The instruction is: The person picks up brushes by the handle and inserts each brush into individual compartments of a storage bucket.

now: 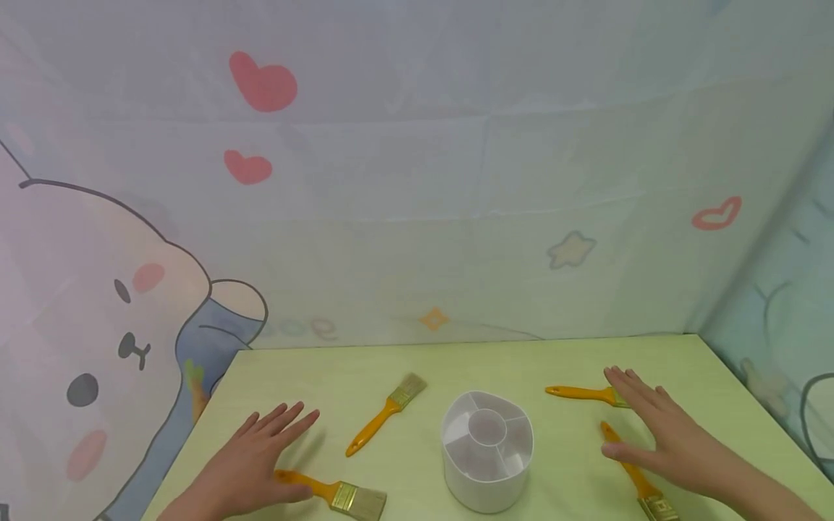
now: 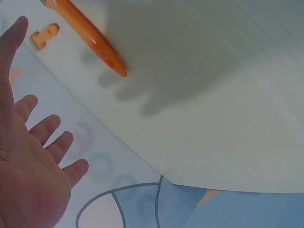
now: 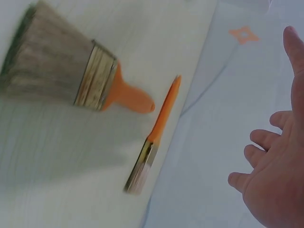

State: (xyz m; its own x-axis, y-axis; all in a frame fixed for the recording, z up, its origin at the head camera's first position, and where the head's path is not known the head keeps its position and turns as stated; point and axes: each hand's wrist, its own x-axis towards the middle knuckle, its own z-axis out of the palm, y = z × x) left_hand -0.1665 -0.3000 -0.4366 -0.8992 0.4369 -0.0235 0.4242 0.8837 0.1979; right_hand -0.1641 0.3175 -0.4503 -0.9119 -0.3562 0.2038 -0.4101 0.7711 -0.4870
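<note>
The grip of the left hand (image 1: 250,461) is spread wide, and nothing is held; the hand is extended from the lower left, fingers pointed forward, with the thumb seen across the handle of the near left brush (image 1: 343,498). The right hand (image 1: 674,439) is likewise splayed and unladen, held over the desk (image 1: 313,376) from the lower right, fingers angled inward. By it the far right brush (image 1: 580,392) and near right brush (image 1: 643,488) are partly covered. The far left brush (image 1: 389,407) is laid slantwise between the left hand and an upright white divided container (image 1: 487,493).
</note>
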